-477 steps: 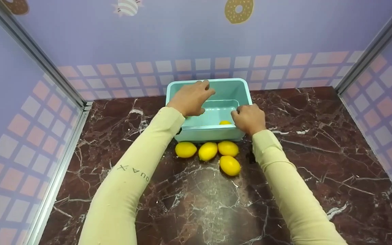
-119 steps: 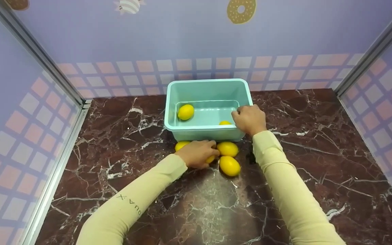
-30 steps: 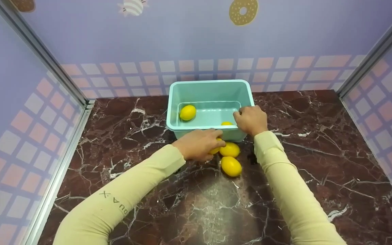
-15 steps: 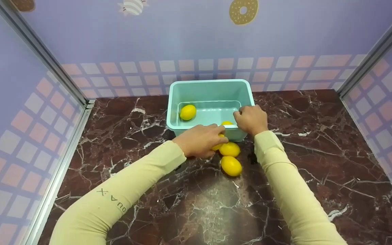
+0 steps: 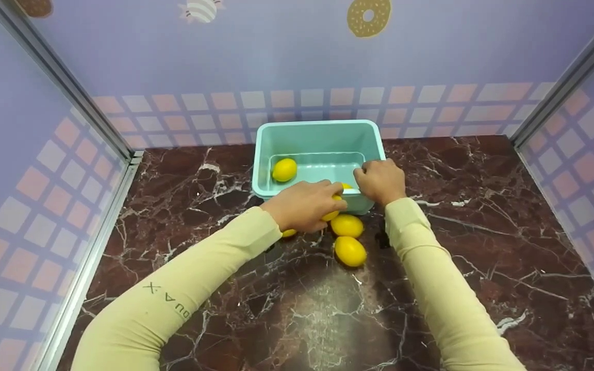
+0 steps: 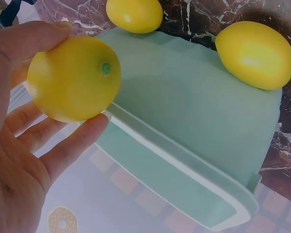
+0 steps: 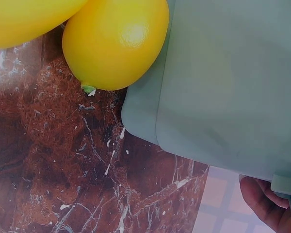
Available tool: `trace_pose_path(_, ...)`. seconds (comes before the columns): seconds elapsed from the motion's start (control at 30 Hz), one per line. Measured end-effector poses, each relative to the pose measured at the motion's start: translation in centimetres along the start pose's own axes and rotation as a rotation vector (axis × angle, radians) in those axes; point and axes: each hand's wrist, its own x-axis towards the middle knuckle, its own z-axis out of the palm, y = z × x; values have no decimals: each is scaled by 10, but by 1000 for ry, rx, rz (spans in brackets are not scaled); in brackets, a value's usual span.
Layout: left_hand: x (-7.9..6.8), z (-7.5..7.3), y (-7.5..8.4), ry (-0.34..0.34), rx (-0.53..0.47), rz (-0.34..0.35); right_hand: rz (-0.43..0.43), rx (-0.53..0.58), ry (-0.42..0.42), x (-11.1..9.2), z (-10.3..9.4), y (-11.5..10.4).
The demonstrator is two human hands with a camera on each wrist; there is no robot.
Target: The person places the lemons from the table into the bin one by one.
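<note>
In the left wrist view, my left hand grips a yellow lemon between thumb and fingers, held up outside the front wall of a pale green plastic bin. My right hand holds the bin's rim at the front right corner, its fingers partly hidden. Inside the bin one lemon lies at the left, and another, mostly covered by the front rim, lies near the right. On the table before the bin sit a lemon, a nearer lemon and a lemon largely behind my left hand.
The bin stands on a dark red marbled table, close to the purple back wall with its checked band. Side walls with metal corner strips close in the left and right.
My left hand has lifted the lemon from the row in front of the bin and moved up towards the front rim. The right hand stays on the rim.
</note>
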Motion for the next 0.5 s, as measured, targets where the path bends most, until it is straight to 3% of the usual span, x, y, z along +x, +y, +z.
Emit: trace_pose_path(0.5,1,-8,-4,11,12,-9,3,-10,-5,0,1,1)
